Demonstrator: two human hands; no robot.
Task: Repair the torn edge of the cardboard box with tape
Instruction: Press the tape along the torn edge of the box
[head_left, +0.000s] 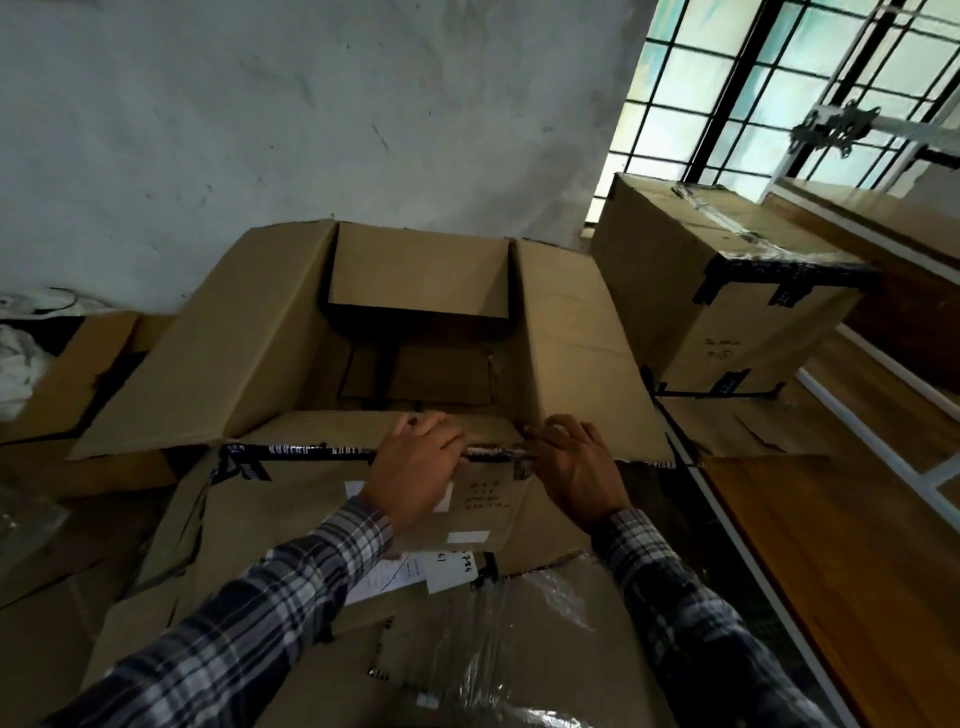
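A large open cardboard box (270, 343) stands in front of me, flaps spread left, right and back. Its near top edge carries a strip of black printed tape (301, 451) running left to right. My left hand (415, 467) lies over the middle of that edge, fingers curled across the rim onto the near flap. My right hand (576, 462) grips the same edge near the right corner, fingertips pinching the rim where the tape looks frayed and whitish (498, 452). No tape roll is visible.
A closed box (727, 291) sealed with black and clear tape stands at the back right by a barred window (779, 78). A wooden bench with white frame (831, 545) runs along the right. Flattened cardboard and clear plastic (519, 649) lie below. Another box (78, 374) sits left.
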